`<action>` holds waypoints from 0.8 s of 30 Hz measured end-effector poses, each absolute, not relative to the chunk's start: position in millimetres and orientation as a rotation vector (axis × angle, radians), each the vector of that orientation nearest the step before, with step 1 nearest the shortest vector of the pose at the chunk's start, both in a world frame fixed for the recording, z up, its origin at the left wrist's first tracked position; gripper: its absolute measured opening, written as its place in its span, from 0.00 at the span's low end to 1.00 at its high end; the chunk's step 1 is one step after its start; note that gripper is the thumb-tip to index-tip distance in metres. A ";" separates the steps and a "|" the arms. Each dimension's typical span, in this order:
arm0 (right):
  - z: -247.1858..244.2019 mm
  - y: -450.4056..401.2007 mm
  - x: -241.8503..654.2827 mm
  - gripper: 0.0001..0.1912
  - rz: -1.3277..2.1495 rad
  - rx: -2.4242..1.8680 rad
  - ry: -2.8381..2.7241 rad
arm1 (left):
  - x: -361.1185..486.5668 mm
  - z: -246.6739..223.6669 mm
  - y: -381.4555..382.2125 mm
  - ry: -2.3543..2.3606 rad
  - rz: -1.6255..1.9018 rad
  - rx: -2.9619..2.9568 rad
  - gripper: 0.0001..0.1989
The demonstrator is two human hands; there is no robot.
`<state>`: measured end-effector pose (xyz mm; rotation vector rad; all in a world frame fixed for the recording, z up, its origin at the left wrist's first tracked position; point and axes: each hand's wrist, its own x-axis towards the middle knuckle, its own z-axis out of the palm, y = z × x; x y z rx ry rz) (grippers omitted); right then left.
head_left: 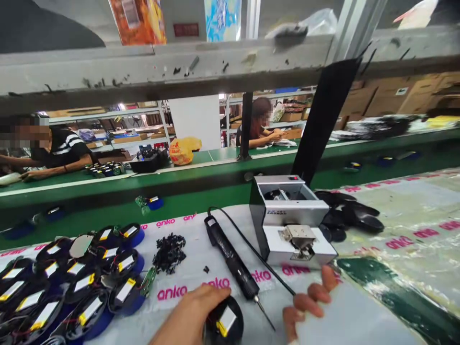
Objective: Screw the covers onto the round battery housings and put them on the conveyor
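Note:
At the bottom centre, my left hand [192, 309] is closed round a dark round unit [235, 323] with a white and yellow battery on it. To the right, my right hand [311, 302] shows curled fingers at the edge of a pale, blurred area; what they hold, if anything, is hidden. Between and above the hands lies a black electric screwdriver [232, 258], its bit pointing toward the lower right. A small heap of black parts [169, 254] sits left of it. Behind my right hand stands a grey and white screw feeder machine [294, 220].
Several round units with batteries [77, 282] crowd the left side. Black oval pieces [354, 211] lie right of the machine. A green conveyor [201, 194] runs behind, carrying a unit [154, 202]. A black post [325, 120] and a shelf beam [215, 67] stand ahead; two people sit beyond.

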<state>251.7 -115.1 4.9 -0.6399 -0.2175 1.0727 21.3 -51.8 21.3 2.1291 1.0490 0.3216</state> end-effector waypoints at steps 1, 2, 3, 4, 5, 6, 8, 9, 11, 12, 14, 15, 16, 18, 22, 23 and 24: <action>13.3 -115.3 250.8 0.21 1.024 -0.643 -0.207 | 20.8 4.2 -61.3 1.108 0.378 2.050 0.45; 22.4 -114.8 247.9 0.28 0.965 -0.650 -0.194 | 21.1 -8.2 -68.6 1.178 0.411 1.969 0.47; 31.2 -113.5 243.3 0.37 0.898 -0.664 -0.179 | 21.8 -15.7 -73.9 1.249 0.435 1.898 0.49; 38.9 -111.1 237.5 0.44 0.835 -0.678 -0.164 | 22.6 -18.7 -77.6 1.301 0.434 1.843 0.49; 45.0 -107.9 231.0 0.48 0.789 -0.689 -0.156 | 23.4 -18.2 -79.8 1.325 0.413 1.809 0.47; 49.0 -103.9 224.5 0.50 0.764 -0.696 -0.157 | 24.0 -15.5 -81.0 1.329 0.391 1.791 0.45; 50.5 -95.5 213.1 0.47 0.767 -0.704 -0.174 | 24.4 -7.6 -81.2 1.307 0.369 1.773 0.43; 48.7 -91.6 208.7 0.46 0.782 -0.714 -0.193 | 24.2 -3.8 -80.7 1.289 0.371 1.763 0.43; 42.2 -85.7 202.7 0.45 0.812 -0.761 -0.229 | 23.4 1.8 -79.3 1.233 0.381 1.745 0.43; 38.7 -84.0 200.8 0.45 0.821 -0.785 -0.249 | 23.0 3.8 -78.6 1.199 0.385 1.740 0.43; 32.7 -82.2 198.5 0.44 0.833 -0.820 -0.290 | 22.0 6.8 -77.2 1.133 0.388 1.740 0.42; 30.7 -82.0 197.8 0.43 0.835 -0.834 -0.299 | 21.5 8.1 -76.7 1.108 0.384 1.739 0.41; 29.4 -81.9 197.4 0.43 0.838 -0.850 -0.301 | 21.1 9.2 -76.4 1.093 0.377 1.734 0.41; 28.3 -81.6 196.9 0.44 0.846 -0.886 -0.292 | 20.2 11.0 -76.3 1.078 0.375 1.725 0.41; 29.3 -80.8 196.8 0.45 0.865 -0.928 -0.295 | 19.9 13.8 -77.1 1.060 0.397 1.720 0.40; 29.8 -80.8 196.9 0.45 0.861 -0.939 -0.301 | 20.2 14.5 -77.2 1.061 0.402 1.714 0.41; 30.2 -80.7 197.1 0.45 0.855 -0.950 -0.308 | 20.6 15.1 -77.1 1.064 0.407 1.707 0.41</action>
